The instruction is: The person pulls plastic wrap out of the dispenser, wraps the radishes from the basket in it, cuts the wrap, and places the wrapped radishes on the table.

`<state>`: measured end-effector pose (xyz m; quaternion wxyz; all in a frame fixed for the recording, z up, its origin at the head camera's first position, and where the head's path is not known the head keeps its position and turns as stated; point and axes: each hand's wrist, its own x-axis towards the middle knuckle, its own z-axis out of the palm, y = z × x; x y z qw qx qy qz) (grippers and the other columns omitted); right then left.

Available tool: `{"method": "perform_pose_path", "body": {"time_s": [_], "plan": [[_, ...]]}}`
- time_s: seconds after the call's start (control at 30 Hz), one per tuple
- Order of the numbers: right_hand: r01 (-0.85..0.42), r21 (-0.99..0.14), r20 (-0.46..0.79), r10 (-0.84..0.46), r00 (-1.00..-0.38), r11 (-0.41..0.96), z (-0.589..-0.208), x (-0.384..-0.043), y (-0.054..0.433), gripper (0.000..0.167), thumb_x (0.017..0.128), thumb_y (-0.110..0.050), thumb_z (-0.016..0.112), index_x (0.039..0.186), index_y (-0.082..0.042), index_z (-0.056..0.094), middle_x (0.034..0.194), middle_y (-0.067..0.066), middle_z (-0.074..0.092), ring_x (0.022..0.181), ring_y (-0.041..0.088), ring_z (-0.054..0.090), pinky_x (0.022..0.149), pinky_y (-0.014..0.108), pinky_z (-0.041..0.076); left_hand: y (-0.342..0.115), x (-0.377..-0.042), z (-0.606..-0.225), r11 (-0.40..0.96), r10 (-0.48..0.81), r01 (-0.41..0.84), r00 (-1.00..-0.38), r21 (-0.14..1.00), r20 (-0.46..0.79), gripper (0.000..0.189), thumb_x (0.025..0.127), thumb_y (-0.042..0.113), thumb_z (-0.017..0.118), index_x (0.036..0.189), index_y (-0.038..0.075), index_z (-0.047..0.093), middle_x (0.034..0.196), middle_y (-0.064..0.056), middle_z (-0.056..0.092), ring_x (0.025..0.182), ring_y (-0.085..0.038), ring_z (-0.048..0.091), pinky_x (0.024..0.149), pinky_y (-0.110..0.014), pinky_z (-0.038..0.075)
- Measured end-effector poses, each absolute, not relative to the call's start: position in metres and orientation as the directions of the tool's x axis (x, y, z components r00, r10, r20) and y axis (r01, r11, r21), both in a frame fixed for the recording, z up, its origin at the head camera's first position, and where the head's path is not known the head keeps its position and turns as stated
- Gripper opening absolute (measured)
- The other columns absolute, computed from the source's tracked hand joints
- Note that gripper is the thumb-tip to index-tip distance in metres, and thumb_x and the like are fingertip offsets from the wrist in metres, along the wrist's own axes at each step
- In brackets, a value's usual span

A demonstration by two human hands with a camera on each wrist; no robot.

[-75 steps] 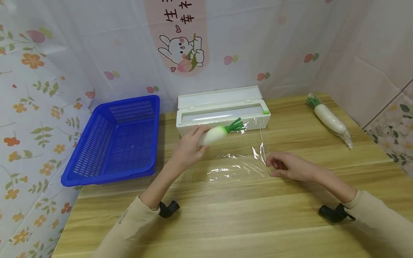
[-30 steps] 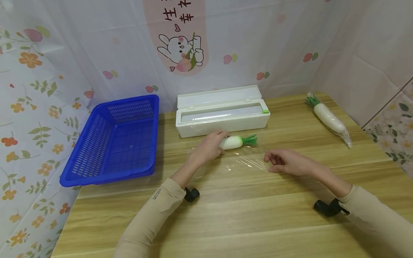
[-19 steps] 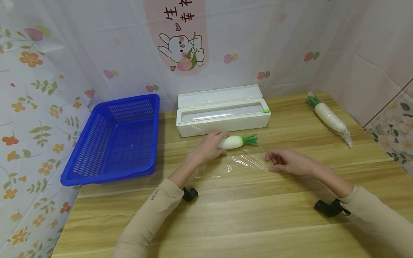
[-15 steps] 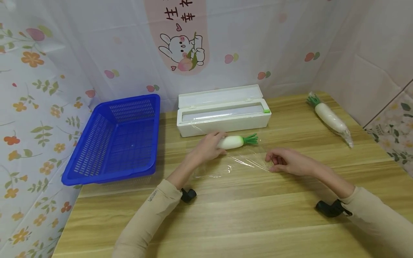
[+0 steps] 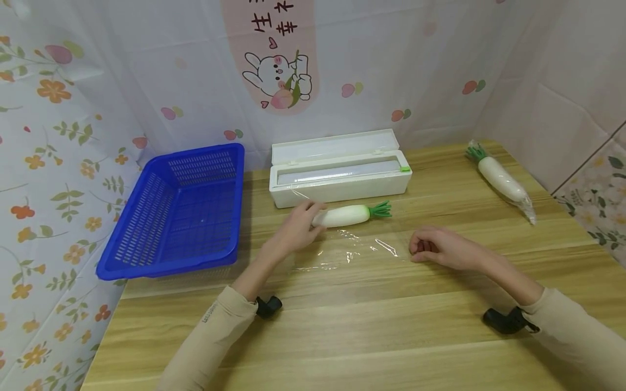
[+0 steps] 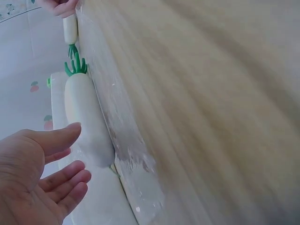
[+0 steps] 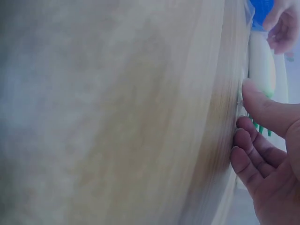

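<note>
Going by the head view, the wrapped radish (image 5: pixel 501 180) looks done, parked on the right of the desk (image 5: pixel 352 336); the bare radish (image 5: pixel 344 216) is laid on film (image 5: pixel 337 251) by the white box (image 5: pixel 339 190), leaves aimed right, long axis roughly along the box, wrapping seemingly left to do. Left wrist view: nothing's gripped by the left hand (image 6: pixel 23 185), fingers parted. Right wrist view: right hand (image 7: pixel 281 176) fingers curled, film pinch can't be told.
</note>
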<state>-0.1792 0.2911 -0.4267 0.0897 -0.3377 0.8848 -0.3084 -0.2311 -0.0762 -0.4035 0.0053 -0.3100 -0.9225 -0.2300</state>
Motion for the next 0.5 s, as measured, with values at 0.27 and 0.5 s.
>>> {"method": "perform_pose_path", "body": {"time_s": [0.27,0.5], "plan": [[-0.524,-0.599,-0.002,-0.656,-0.755,0.605,-0.428,-0.179,0.295,0.025,0.087,-0.031,0.08,0.1,-0.018,0.063,0.09,-0.008,0.055,0.081,0.008,0.051,0.069,0.026,0.046,-0.1,-0.215,-0.404,0.677,0.56,0.583,-0.804,0.448,0.199,0.034,0.092,0.007,0.074,0.123,0.0,0.062,0.121,-0.017,0.058,0.11,-0.032,0.057,0.096,-0.045,0.048],[-0.534,-0.607,-0.003,-0.673,-0.74,0.589,-0.428,-0.18,0.296,0.027,0.087,-0.031,0.08,0.101,-0.017,0.062,0.091,-0.007,0.054,0.082,0.009,0.05,0.07,0.026,0.045,-0.123,-0.198,-0.404,0.691,0.591,0.549,-0.803,0.471,0.07,0.024,0.092,0.015,0.074,0.111,0.002,0.066,0.111,-0.013,0.064,0.106,-0.031,0.06,0.094,-0.046,0.05]]}}
